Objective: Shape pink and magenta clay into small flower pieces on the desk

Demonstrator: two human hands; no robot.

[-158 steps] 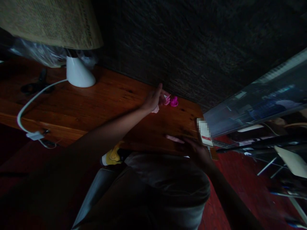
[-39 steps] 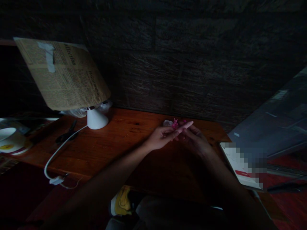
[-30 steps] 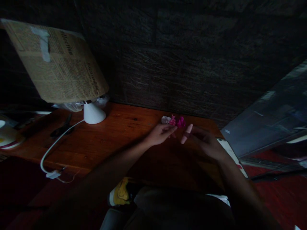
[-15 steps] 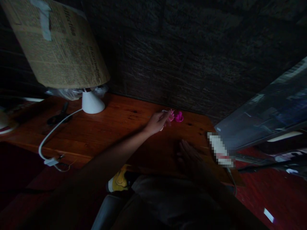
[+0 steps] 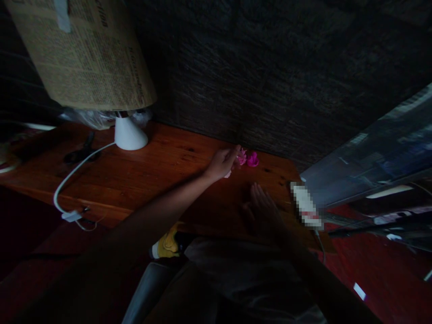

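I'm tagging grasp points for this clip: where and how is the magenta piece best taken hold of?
Probably a light fingertip pinch across its sides, coming from the near right. The magenta piece is small and lumpy; the wall stands behind it, the left hand is just to its left, and the right hand is on the near side.

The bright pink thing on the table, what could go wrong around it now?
The left hand is close beside the bright pink thing, so it might squash or bump it. The white cord droops over the front edge of the table; a snag could tug the lamp. The blurred pale object lies near the table's right end, so a knock from the right hand might push it off.
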